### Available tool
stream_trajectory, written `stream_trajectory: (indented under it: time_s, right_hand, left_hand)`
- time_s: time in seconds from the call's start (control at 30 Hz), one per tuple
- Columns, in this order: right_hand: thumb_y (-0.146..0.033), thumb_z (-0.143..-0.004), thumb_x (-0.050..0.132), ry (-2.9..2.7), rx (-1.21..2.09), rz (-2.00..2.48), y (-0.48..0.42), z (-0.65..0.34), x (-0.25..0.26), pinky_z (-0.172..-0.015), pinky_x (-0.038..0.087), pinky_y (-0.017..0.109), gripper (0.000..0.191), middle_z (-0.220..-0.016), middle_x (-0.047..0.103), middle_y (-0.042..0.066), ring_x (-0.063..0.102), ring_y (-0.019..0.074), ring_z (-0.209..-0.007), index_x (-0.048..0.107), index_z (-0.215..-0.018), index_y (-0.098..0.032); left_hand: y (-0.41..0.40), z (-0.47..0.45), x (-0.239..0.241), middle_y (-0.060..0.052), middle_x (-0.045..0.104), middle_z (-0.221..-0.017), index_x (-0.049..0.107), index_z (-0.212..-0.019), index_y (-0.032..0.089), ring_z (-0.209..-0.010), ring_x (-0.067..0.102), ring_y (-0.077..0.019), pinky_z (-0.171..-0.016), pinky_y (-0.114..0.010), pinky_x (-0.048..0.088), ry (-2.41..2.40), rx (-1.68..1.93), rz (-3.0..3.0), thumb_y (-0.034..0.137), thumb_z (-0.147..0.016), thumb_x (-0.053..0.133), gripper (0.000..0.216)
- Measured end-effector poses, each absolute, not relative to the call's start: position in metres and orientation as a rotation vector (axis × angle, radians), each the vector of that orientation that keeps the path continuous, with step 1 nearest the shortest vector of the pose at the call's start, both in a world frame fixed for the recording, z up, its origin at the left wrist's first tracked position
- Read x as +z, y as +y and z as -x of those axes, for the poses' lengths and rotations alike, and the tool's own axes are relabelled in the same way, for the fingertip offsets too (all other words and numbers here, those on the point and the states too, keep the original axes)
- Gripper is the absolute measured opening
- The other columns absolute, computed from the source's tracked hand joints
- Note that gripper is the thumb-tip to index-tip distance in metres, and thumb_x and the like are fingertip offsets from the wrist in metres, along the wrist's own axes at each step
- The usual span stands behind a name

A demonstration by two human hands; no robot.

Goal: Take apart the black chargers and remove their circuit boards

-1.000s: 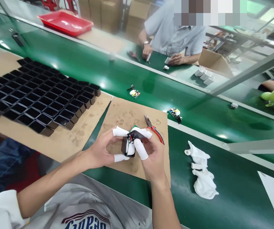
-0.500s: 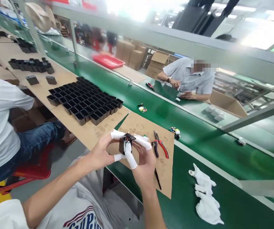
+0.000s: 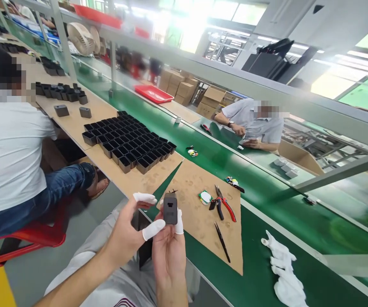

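Observation:
In the head view my right hand [image 3: 170, 247] holds a small black plastic case [image 3: 170, 213] upright, with a cut-out opening on the face turned to me. Thin dark pieces stick up just behind its top end; I cannot tell whether they belong to it. My left hand [image 3: 124, 232] is beside it on the left, thumb and fingers apart, the thumb tip close to the case. White finger cots cover fingertips on both hands. A green circuit board with a white round part [image 3: 205, 197], red-and-black pliers [image 3: 224, 204] and black tweezers [image 3: 222, 242] lie on the cardboard sheet [image 3: 193, 213].
Rows of open black cases [image 3: 129, 140] stand at the left. A green conveyor belt [image 3: 267, 204] carries small circuit assemblies [image 3: 234, 182]. White cloth gloves [image 3: 283, 268] lie at the right. One person [image 3: 11, 145] sits at left; another [image 3: 251, 123] works across the belt.
The case has been turned so its closed face with the opening shows. My left hand has come off it, while my right hand holds it from below. The camera view has shifted.

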State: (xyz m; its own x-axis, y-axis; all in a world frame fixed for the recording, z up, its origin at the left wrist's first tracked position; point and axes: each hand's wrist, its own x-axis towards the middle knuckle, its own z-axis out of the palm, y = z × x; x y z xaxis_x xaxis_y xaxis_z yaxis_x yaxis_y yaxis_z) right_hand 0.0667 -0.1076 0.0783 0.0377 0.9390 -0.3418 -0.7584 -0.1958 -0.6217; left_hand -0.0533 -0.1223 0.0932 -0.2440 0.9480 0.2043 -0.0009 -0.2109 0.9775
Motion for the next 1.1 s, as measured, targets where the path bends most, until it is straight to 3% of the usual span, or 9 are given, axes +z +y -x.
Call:
stream_trajectory:
  time_s: [0.23, 0.37, 0.47, 0.53, 0.63, 0.7, 0.83, 0.97, 1.1]
  right_hand:
    - [-0.057, -0.089, 0.094, -0.211, 1.618, 0.814, -0.118, -0.018, 0.099, -0.108, 0.068, 0.034, 0.036, -0.123, 0.087, 0.004, 0.080, 0.0220, -0.126, 0.088, -0.111, -0.029]
    - [-0.066, -0.090, 0.090, -0.429, 1.501, 0.943, -0.104, -0.020, 0.094, -0.103, 0.068, 0.041, 0.049, -0.124, 0.086, 0.006, 0.082, 0.0227, -0.110, 0.083, -0.121, -0.029]
    - [-0.076, -0.095, 0.077, -0.812, 1.069, 1.306, -0.085, -0.069, 0.083, -0.091, 0.066, 0.045, 0.062, -0.108, 0.085, 0.010, 0.080, 0.0257, -0.091, 0.078, -0.127, -0.023]
    - [-0.079, -0.100, 0.063, -1.099, 0.426, 1.723, -0.074, -0.123, 0.077, -0.091, 0.062, 0.047, 0.065, -0.102, 0.081, 0.010, 0.076, 0.0261, -0.087, 0.075, -0.128, -0.021]
    - [-0.080, -0.081, 0.079, -1.159, 0.140, 1.949, -0.067, -0.204, 0.076, -0.103, 0.050, 0.060, 0.067, -0.106, 0.073, 0.015, 0.067, 0.0381, -0.104, 0.082, -0.110, -0.020]
    - [-0.084, -0.071, 0.080, -1.212, 0.096, 2.048, -0.069, -0.241, 0.075, -0.101, 0.047, 0.064, 0.064, -0.097, 0.067, 0.015, 0.062, 0.0406, -0.100, 0.080, -0.086, -0.022]
    - [-0.091, -0.076, 0.070, -1.292, 0.138, 2.107, -0.079, -0.263, 0.064, -0.092, 0.052, 0.060, 0.066, -0.087, 0.066, 0.014, 0.062, 0.0376, -0.091, 0.074, -0.072, -0.025]
    - [-0.080, -0.095, 0.063, -1.324, 0.259, 2.008, -0.088, -0.241, 0.064, -0.084, 0.060, 0.049, 0.061, -0.093, 0.077, 0.013, 0.071, 0.0302, -0.085, 0.077, -0.095, -0.020]
    - [-0.055, -0.109, 0.065, -1.410, 0.387, 1.844, -0.096, -0.193, 0.104, -0.081, 0.061, 0.036, 0.035, -0.102, 0.078, 0.007, 0.074, 0.0234, -0.091, 0.076, -0.118, -0.023]
  left_hand:
    - [-0.095, 0.075, 0.109, -0.005, 0.079, -0.110, 0.069, -0.110, 0.023, -0.104, 0.077, -0.0232, -0.098, -0.035, 0.061, 0.920, 1.429, -0.844, 0.038, -0.073, 0.105, 0.054]
    - [-0.080, 0.080, 0.112, -0.004, 0.077, -0.102, 0.067, -0.106, 0.022, -0.097, 0.077, -0.0215, -0.085, -0.030, 0.062, 0.844, 1.426, -0.727, 0.033, -0.064, 0.109, 0.060]
    - [-0.068, 0.081, 0.111, -0.005, 0.076, -0.104, 0.065, -0.106, 0.022, -0.099, 0.078, -0.0232, -0.087, -0.033, 0.066, 0.833, 1.401, -0.626, 0.030, -0.059, 0.110, 0.066]
    - [-0.061, 0.080, 0.109, -0.005, 0.076, -0.105, 0.064, -0.106, 0.022, -0.100, 0.078, -0.0239, -0.089, -0.036, 0.068, 0.845, 1.375, -0.591, 0.031, -0.059, 0.110, 0.066]
    - [-0.051, 0.078, 0.105, -0.007, 0.076, -0.105, 0.064, -0.106, 0.022, -0.100, 0.078, -0.0245, -0.088, -0.038, 0.069, 0.867, 1.324, -0.594, 0.035, -0.061, 0.109, 0.065]
    - [-0.046, 0.078, 0.103, -0.007, 0.075, -0.104, 0.064, -0.106, 0.022, -0.099, 0.077, -0.0245, -0.088, -0.039, 0.069, 0.872, 1.279, -0.593, 0.036, -0.060, 0.109, 0.066]
    - [-0.045, 0.079, 0.096, -0.007, 0.074, -0.107, 0.064, -0.107, 0.022, -0.101, 0.077, -0.0244, -0.090, -0.039, 0.068, 0.869, 1.193, -0.560, 0.034, -0.058, 0.109, 0.068]
    - [-0.049, 0.078, 0.089, -0.006, 0.073, -0.106, 0.063, -0.108, 0.021, -0.098, 0.076, -0.0227, -0.090, -0.039, 0.069, 0.898, 1.159, -0.566, 0.032, -0.059, 0.107, 0.067]
    - [-0.053, 0.073, 0.088, -0.005, 0.073, -0.105, 0.060, -0.109, 0.023, -0.094, 0.076, -0.0210, -0.086, -0.037, 0.069, 0.929, 1.149, -0.577, 0.029, -0.058, 0.106, 0.069]
